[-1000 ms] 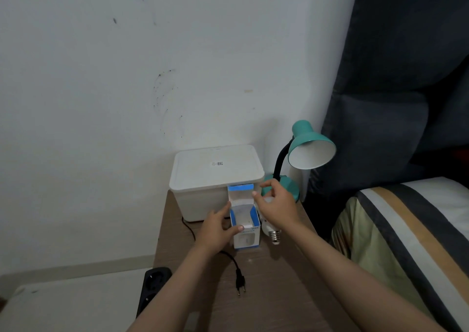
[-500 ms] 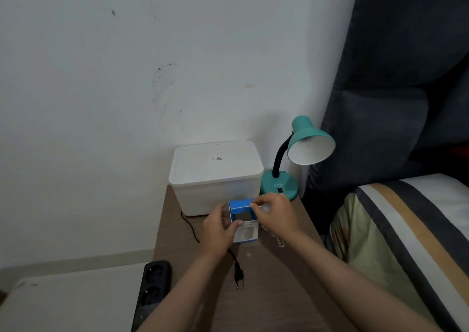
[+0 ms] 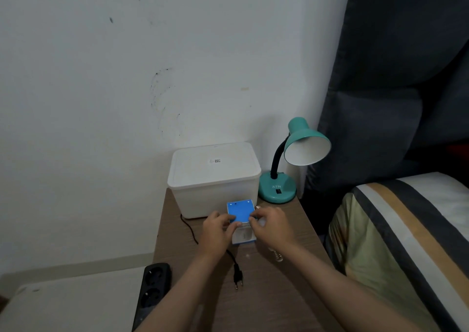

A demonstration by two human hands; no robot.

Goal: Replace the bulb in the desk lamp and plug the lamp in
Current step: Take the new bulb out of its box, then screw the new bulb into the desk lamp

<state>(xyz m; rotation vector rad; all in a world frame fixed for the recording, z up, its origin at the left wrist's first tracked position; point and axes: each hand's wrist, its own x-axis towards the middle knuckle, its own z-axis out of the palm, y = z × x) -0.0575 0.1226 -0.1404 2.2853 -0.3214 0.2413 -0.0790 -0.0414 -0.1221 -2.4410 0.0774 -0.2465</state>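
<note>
A blue and white bulb box [image 3: 241,213] stands on the wooden bedside table [image 3: 266,301] with its blue top flap down. My left hand [image 3: 218,232] grips its left side. On the right, my right hand [image 3: 272,227] pinches the top edge. A bulb lies under my right hand, and only its screw base [image 3: 278,256] shows clearly. The teal desk lamp [image 3: 305,145] stands at the back right, and I see no bulb in its white-lined shade. Its black cord ends in a loose plug [image 3: 238,278] lying on the table.
A white lidded plastic container [image 3: 214,177] sits against the wall right behind the box. A black power strip [image 3: 153,291] lies at the table's left edge, over a lower white surface. A bed with a striped cover [image 3: 406,230] borders the table on the right.
The box's top flap stood open a second ago; it is now folded down flat. My right hand has moved from the flap's tip to the box's right top edge.
</note>
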